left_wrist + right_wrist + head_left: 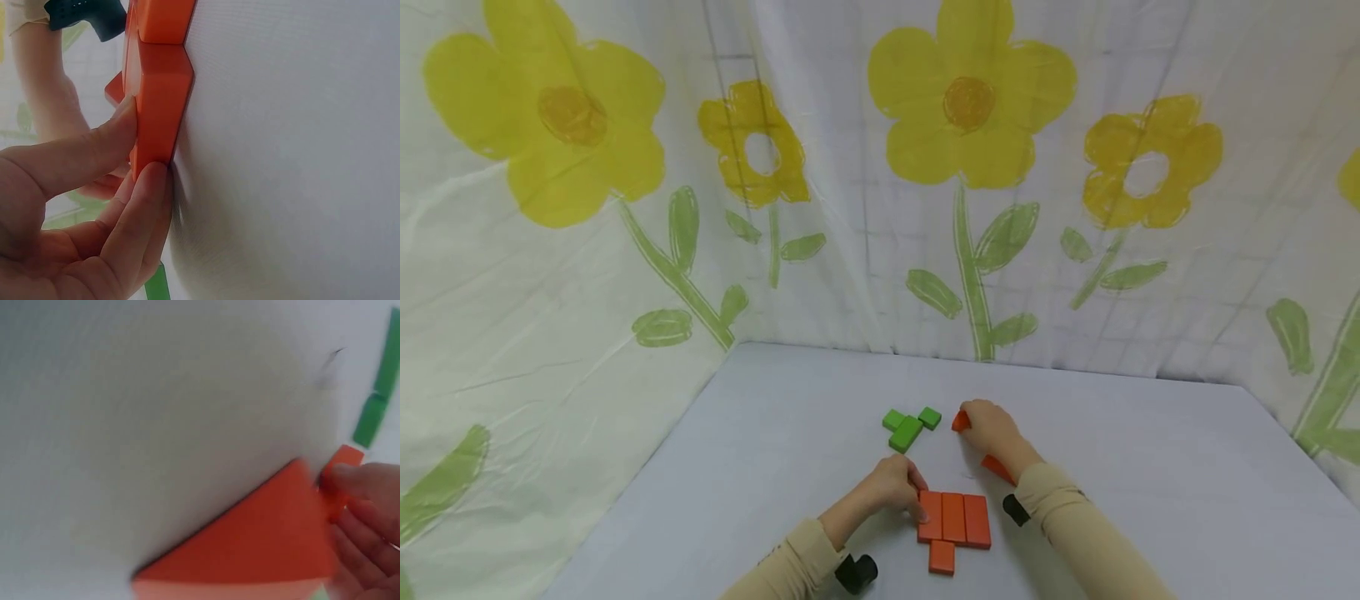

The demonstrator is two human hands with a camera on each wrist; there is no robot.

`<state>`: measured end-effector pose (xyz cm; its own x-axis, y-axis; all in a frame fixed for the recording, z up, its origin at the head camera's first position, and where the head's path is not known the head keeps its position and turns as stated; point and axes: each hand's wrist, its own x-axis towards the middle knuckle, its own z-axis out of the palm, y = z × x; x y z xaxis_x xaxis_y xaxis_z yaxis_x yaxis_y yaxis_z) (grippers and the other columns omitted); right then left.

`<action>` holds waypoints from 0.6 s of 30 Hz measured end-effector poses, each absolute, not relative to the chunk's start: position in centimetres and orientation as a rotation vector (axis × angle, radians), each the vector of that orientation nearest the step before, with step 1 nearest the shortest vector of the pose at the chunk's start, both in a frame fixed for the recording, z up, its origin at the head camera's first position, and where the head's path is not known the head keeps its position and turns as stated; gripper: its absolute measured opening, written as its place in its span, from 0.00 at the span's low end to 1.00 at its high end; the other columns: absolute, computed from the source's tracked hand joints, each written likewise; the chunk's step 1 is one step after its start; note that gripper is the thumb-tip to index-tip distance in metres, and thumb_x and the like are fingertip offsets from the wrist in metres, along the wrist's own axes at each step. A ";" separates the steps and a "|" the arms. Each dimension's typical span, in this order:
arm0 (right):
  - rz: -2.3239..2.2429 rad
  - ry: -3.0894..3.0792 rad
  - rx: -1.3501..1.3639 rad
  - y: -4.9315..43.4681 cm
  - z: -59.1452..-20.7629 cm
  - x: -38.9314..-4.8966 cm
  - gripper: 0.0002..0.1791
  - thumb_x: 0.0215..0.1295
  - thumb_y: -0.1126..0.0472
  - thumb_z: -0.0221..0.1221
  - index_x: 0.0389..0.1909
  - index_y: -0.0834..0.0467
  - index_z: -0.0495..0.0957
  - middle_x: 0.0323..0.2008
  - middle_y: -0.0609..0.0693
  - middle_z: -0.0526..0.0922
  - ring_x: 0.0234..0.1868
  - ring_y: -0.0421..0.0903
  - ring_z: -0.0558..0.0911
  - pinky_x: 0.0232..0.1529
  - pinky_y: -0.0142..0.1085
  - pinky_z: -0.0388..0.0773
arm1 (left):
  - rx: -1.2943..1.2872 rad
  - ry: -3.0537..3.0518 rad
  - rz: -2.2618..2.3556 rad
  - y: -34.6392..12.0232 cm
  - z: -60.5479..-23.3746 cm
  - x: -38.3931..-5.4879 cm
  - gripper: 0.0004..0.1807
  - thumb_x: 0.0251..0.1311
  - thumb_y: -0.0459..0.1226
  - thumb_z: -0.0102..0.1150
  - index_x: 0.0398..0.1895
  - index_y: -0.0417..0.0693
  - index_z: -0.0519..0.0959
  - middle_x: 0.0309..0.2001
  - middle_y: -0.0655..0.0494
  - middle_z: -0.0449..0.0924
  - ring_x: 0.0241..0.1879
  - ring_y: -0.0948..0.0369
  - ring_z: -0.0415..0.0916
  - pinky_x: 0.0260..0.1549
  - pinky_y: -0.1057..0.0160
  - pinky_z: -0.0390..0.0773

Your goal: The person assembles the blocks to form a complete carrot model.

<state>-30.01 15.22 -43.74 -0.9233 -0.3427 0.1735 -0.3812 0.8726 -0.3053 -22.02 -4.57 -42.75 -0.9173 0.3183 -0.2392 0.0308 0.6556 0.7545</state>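
My left hand (891,485) pinches the leftmost of several flat orange-red blocks, its thumb on the top face and its fingertips at the far end, low by the table. That rectangular block (164,112) lies side by side with two more long blocks (966,518). A small square orange block (942,557) sits against their near side. Farther off to the right, my right hand (996,433) holds a small orange block (344,459) between thumb and fingers; most of it is covered by the hand. Under my right wrist lies an orange wedge-shaped block (250,544).
Several green blocks (906,433) lie left of my right hand, farther back on the white table (775,417). Behind the table hangs a white curtain (850,250) with painted yellow flowers. Dark cameras (857,573) are strapped at both wrists.
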 end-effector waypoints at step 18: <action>0.955 -2.842 0.884 16.6 -38.4 -21.0 0.16 0.47 0.69 0.70 0.40 0.62 0.82 0.36 0.47 0.84 0.37 0.47 0.81 0.39 0.42 0.80 | 0.276 2.502 1.146 -4.6 -42.5 -22.0 0.13 0.39 0.24 0.75 0.28 0.39 0.81 0.26 0.53 0.76 0.28 0.57 0.70 0.28 0.61 0.71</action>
